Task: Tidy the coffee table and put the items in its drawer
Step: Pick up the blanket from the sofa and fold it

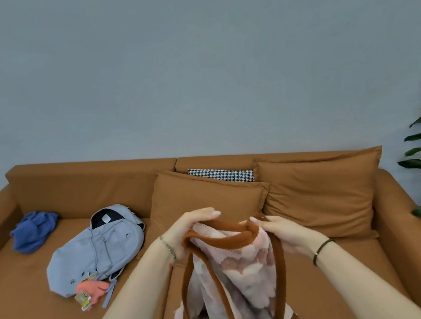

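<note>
Before the sofa (250,284), the left hand (187,233) lays its fingers (206,213) close together and fairly straight over the brown trim (215,236) of the pink blanket (245,271), thumb hidden beneath. The right hand (286,235) pinches the same edge just beside it, seemingly gathering the edge to fold. The rest hangs down in loose folds. On the seat to the person's left lie a pale blue backpack (97,247), a pink toy (93,288) and a crumpled blue cloth (35,234). Neither coffee table nor drawer is in view.

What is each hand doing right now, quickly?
Left hand: holding the blanket at its top edge.
Right hand: holding the same blanket by its brown trim.
</note>
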`<state>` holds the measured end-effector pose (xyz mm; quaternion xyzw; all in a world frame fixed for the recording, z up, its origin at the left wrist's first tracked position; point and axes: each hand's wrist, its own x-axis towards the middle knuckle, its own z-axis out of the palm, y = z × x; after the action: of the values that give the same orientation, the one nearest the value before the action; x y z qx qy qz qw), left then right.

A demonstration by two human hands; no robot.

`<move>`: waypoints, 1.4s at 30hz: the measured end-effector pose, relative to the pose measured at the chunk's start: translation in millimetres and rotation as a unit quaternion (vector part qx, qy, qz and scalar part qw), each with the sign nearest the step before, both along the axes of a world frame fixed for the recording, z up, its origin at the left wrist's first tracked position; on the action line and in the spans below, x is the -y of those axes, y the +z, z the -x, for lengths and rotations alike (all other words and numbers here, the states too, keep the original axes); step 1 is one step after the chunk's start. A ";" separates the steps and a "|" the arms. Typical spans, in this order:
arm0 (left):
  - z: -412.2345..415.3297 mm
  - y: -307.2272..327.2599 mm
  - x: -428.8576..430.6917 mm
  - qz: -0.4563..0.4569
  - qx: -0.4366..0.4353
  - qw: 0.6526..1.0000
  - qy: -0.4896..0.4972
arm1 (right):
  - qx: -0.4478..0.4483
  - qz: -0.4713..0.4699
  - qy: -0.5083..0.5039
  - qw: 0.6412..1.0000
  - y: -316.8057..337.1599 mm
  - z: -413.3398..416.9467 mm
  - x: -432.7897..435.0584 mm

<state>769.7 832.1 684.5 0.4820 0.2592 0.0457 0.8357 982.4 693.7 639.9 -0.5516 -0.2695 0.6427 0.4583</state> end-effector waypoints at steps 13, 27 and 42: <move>3.9 -17.8 -38.4 -0.532 -0.190 0.824 -0.040 | 0.372 -0.034 0.053 0.926 16.4 -25.2 9.8; -49.0 -41.9 20.8 -0.467 -0.062 0.882 0.010 | 0.484 -0.208 -0.078 0.846 54.1 14.7 4.4; -39.2 -38.1 52.1 -0.420 0.042 0.903 0.077 | 0.152 -0.083 -0.075 0.982 45.8 3.7 13.9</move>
<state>808.8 780.0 646.4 0.7645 0.2167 0.2348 0.5599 978.7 679.7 685.7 -0.6214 -0.3459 0.4908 0.5034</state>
